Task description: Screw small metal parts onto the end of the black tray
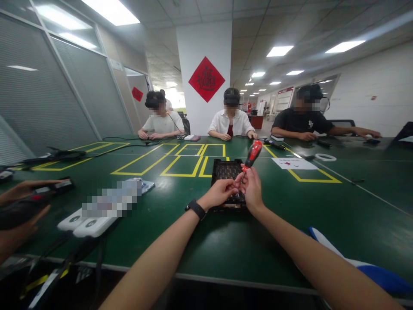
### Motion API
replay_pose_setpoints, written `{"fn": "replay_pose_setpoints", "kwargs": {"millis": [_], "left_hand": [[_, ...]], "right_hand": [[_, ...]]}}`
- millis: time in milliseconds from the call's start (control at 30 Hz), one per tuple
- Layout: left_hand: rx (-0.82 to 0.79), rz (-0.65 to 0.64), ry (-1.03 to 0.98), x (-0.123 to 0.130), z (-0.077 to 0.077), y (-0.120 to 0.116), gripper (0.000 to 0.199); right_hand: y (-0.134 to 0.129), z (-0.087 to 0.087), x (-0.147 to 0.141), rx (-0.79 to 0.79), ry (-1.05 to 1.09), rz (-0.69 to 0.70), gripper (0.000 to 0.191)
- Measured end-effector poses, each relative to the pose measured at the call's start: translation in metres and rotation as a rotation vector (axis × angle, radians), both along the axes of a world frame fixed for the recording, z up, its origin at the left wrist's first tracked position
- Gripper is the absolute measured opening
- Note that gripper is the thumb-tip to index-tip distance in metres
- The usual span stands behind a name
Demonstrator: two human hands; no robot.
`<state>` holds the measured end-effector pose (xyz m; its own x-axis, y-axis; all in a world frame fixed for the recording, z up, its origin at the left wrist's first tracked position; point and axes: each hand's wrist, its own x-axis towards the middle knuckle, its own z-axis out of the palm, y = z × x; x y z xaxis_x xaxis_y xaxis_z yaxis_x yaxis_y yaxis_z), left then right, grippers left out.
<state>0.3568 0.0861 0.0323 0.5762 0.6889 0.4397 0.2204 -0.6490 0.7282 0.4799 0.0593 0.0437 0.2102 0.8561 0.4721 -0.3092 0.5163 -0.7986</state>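
Observation:
A screwdriver [254,155] with a red and black handle stands tilted, handle up, over a black open-topped case [222,168] on the green table. My right hand [254,189] has its fingers closed around the lower end of the screwdriver. My left hand [221,192], with a black band on its wrist, is pinched near the screwdriver's lower end, above the case. Whatever lies between the left fingertips is too small to make out. The hands hide part of the case, whose inside looks dark and textured.
White devices [93,226] with straps and cables lie to the left, near another person's hands [19,206]. A white paper [293,163] and a white ring [325,157] lie at the right. Blue-and-white material [361,262] rests by the front right edge. Several people sit opposite.

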Motion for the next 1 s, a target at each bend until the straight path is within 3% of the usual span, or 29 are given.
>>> {"fn": "replay_pose_setpoints", "kwargs": {"millis": [300, 633, 867, 1000], "left_hand": [[-0.041, 0.072, 0.024, 0.0025, -0.0003, -0.0017, 0.029], [-0.033, -0.054, 0.013, -0.0007, 0.003, -0.0034, 0.026], [-0.107, 0.041, -0.01, 0.0023, -0.0006, -0.0013, 0.031], [-0.08, -0.019, 0.007, 0.0009, 0.0031, -0.0036, 0.024]], "right_hand": [[0.0002, -0.0007, -0.0005, -0.01, 0.023, -0.019, 0.029], [0.0, -0.0008, 0.0004, -0.016, 0.001, 0.006, 0.029], [-0.0017, -0.0011, -0.0006, 0.011, 0.003, -0.038, 0.025], [-0.0025, -0.0002, -0.0006, 0.019, -0.01, -0.018, 0.025]]}}
